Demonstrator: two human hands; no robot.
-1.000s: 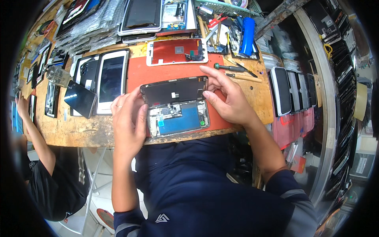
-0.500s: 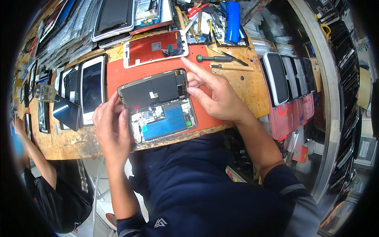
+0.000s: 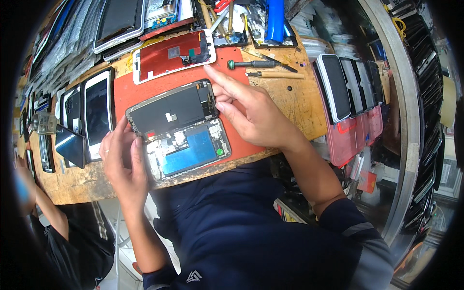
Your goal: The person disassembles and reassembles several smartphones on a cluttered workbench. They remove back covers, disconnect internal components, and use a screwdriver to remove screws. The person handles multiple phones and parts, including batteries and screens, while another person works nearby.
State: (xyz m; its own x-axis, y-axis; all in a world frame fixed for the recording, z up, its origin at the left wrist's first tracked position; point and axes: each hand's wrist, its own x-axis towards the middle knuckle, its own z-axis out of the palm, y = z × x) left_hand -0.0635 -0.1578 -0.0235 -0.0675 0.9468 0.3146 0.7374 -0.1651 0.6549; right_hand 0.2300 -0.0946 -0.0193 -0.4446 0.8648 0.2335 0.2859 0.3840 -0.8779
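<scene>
At far left we see one co-worker's forearm (image 3: pixel 51 212), then one glass jar (image 3: pixel 44 123), one dark slab (image 3: pixel 70 145) leaning, and one white tablet (image 3: pixel 98 111) lying lengthwise away from us. Our left hand (image 3: pixel 126 157) grasps the left end of one opened phone (image 3: pixel 180 130) at the near edge of the orange mat (image 3: pixel 241 140), by the bench's front. The phone's long axis runs left to right, its right end angled away; the screen half (image 3: pixel 171 108) lies on the far side, inner face toward us, and one blue battery (image 3: pixel 191 150) shows in the near half. Beyond sits one red-backed panel (image 3: pixel 176 53). Our right hand (image 3: pixel 253 113) meets the screen's right edge, index finger extended; whether it grips, we cannot tell. Rightward, we count one screwdriver (image 3: pixel 253 64), one wooden-handled tool (image 3: pixel 278 75) and at least four upright phones (image 3: pixel 334 89).
</scene>
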